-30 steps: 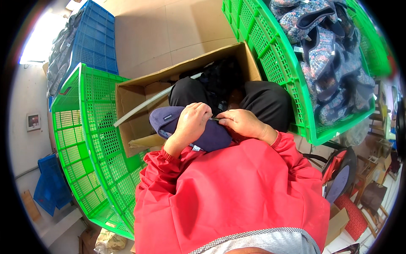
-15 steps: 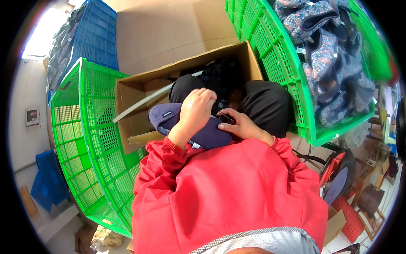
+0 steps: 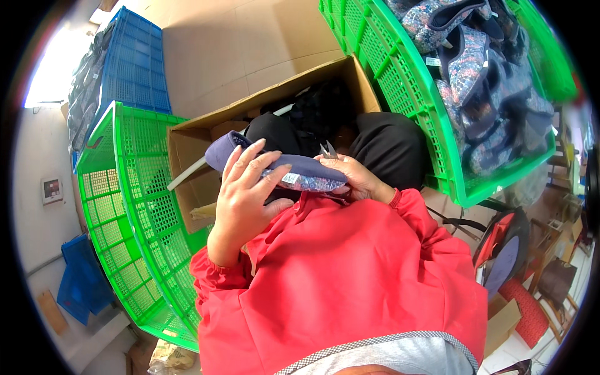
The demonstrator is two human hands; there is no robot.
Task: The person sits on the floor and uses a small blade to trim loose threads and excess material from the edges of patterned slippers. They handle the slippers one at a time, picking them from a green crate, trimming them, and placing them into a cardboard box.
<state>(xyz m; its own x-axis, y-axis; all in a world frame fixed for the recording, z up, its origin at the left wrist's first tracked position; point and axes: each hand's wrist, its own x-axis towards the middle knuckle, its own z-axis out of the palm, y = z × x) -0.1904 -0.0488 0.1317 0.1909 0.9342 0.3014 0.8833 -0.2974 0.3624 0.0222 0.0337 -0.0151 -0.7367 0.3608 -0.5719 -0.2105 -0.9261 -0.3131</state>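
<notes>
A navy fabric shoe [image 3: 306, 165] with a floral side and a small white label lies on its side above my lap. My left hand [image 3: 240, 194] holds it, fingers laid over its near side and thumb below. At its other end, my right hand [image 3: 356, 175] grips a pair of thread snips [image 3: 328, 150], blades pointing up and slightly apart. That hand's thumb and fingers also touch the shoe's end. The snips' handles are hidden in the palm.
A cardboard box [image 3: 206, 128] with dark items stands beyond my knees, a pale rod [image 3: 186, 174] across it. Green crates [image 3: 156, 219] stand on the left. A green crate [image 3: 400, 81] of floral shoes [image 3: 469, 69] is on the right. A blue crate [image 3: 140, 62] stands far left.
My left hand has come down from above the shoe to its near side. The shoe has turned, showing its floral side and label. The snips' blades now show above my right hand.
</notes>
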